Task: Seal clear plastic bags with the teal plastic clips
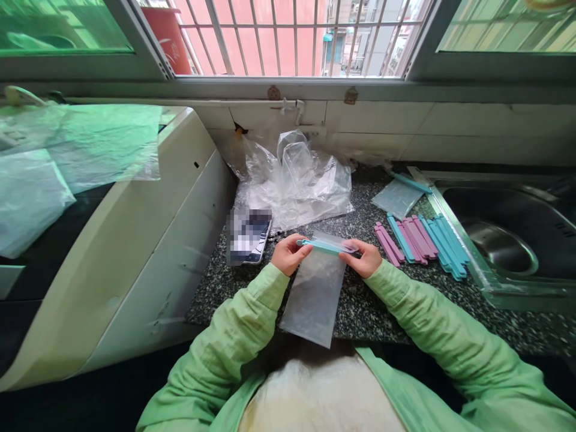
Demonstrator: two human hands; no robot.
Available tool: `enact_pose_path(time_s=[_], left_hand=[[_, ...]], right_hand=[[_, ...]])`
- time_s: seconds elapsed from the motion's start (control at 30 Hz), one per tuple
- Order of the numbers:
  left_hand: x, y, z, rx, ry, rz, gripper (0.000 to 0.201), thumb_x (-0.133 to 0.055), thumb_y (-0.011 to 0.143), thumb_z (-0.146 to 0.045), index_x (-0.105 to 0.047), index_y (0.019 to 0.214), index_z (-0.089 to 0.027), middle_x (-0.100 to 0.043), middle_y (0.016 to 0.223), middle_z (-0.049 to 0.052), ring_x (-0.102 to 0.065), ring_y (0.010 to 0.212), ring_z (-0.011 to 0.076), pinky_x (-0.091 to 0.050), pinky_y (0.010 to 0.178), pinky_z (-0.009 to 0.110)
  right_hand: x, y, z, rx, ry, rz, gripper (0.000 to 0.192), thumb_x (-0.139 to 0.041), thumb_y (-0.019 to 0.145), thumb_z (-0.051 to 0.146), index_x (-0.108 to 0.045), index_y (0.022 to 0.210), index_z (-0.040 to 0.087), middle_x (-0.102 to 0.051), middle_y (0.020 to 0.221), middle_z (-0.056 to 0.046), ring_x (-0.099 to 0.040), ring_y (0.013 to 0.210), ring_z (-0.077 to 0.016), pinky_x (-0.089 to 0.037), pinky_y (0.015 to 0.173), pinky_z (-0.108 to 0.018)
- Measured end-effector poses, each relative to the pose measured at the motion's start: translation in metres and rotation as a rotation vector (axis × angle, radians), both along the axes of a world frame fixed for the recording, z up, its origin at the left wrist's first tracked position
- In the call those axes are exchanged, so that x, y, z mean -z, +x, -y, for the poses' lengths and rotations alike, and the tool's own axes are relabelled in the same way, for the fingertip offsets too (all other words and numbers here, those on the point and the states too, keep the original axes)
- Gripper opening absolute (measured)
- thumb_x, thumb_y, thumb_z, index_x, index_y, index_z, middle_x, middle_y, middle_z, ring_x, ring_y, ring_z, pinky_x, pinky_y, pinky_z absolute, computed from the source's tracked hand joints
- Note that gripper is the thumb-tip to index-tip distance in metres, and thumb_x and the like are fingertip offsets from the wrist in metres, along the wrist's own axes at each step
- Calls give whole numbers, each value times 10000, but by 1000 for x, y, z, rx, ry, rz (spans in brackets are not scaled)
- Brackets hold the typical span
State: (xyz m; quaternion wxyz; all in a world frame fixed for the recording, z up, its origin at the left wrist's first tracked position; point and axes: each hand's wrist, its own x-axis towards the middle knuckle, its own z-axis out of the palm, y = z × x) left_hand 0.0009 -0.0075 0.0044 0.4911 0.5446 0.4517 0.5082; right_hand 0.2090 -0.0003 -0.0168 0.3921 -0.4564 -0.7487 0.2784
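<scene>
Between my two hands a light blue bag clip (326, 246) lies across the upper part of a clear plastic bag (315, 288). My left hand (288, 254) pinches the clip's left end between thumb and fingers. At the other end, my right hand (362, 258) is closed on the clip, with the bag's top edge close by its fingers. The lower part of the bag hangs down past the counter's front edge. To the right, several pink clips (416, 239) and blue clips (445, 245) lie in a row.
A crumpled clear plastic sheet (297, 180) lies at the back of the speckled counter (369, 306). Left of my hands rests a phone (257, 235). Another bag (398, 197) with a blue clip lies beside the steel sink (490, 234). A white appliance (180, 198) stands left.
</scene>
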Motion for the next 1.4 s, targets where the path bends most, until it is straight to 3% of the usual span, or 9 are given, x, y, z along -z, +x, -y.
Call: enact_pose_path(time_s=[0.13, 0.33, 0.73, 1.13, 1.4], left_hand=[[6, 0, 1, 91, 8, -30, 285, -666, 597, -403, -584, 644, -134, -447, 583, -19, -382, 520, 76, -289, 488, 211], [7, -1, 1, 118, 89, -125, 265, -624, 652, -392, -586, 661, -130, -440, 602, -12, -381, 524, 79, -291, 487, 212], [9, -3, 0, 124, 242, -268, 265, -566, 719, -367, -601, 666, -110, -466, 615, 9, -412, 537, 82, -313, 480, 203], [11, -2, -2, 100, 259, -263, 283, -563, 725, -371, -623, 650, -104, -491, 586, 16, -428, 529, 86, -323, 486, 210], [11, 1, -2, 114, 184, -198, 319, -583, 698, -425, -604, 649, -110, -487, 597, 11, -426, 544, 87, -313, 490, 210]], right_hand=[[-8, 1, 0, -94, 119, 101, 225, -565, 722, 393, -606, 691, 174, -613, 635, -32, -540, 587, -134, -440, 540, -259], [-7, -1, 0, -141, 234, 145, 195, -548, 748, 348, -595, 671, 176, -583, 592, -28, -502, 583, -137, -417, 549, -270], [-4, -1, 1, -154, 245, 135, 135, -551, 746, 300, -568, 681, 183, -564, 599, -26, -480, 586, -142, -401, 548, -275], [-3, -2, 1, -127, 234, 152, 136, -546, 741, 291, -548, 655, 186, -553, 595, -20, -473, 587, -135, -397, 551, -267], [-4, -4, 0, -140, 205, 139, 208, -541, 753, 346, -522, 617, 189, -511, 562, -10, -441, 564, -131, -367, 532, -267]])
